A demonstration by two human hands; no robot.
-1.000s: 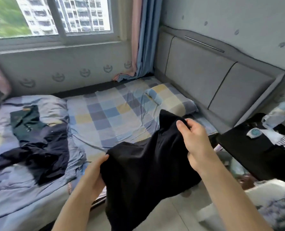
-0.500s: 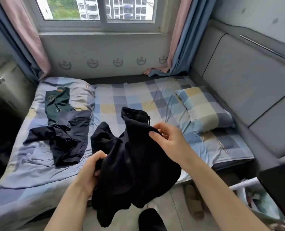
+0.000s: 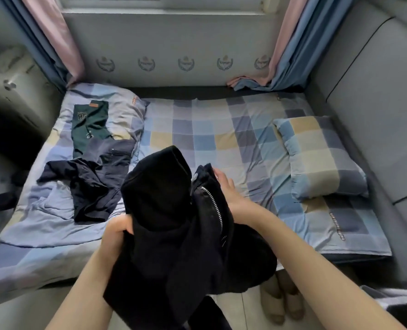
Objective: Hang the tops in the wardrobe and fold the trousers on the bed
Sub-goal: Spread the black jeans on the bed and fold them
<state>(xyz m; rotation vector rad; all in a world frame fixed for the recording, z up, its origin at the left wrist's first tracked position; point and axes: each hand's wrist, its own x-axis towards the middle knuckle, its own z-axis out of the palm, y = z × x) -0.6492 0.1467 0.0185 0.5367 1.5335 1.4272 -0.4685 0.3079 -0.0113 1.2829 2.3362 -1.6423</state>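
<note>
Nearest the viewer, two bare forearms reach fwd over the bed edge, holding a bunched pair of black trousers [image 3: 173, 225] w/ an open silver zip fly [image 3: 213, 206] facing up. The left hand [image 3: 115, 236] grips a fold of the cloth at its lower left, fingers curled tight into the fabric. The right hand [image 3: 228, 189] is at the waistband by the zip; its thumb and fingers are mostly hidden behind the cloth, but it looks pinched onto the band rather than spread. The trousers hang in the air over the near bed edge, not yet laid down. Judging the step: they are being sorted out for folding, so best to find both waistband corners, shake the legs straight, then lay them flat on the bare check sheet [image 3: 212, 139] ahead, zip closed inward, legs matched seam to seam before folding. Risk: the legs seem twisted inside the bundle, so folding now would trap creases. Further left on the bed lies a rumpled pile: a dark navy garment [image 3: 88, 184] overlapping green trousers [image 3: 88, 127] on a quilt. To the far right rests a check pillow [image 3: 321, 156] by the grey padded headboard [image 3: 376, 103]. Beyond, curtains [image 3: 290, 51] frame the wall under the window.
</note>
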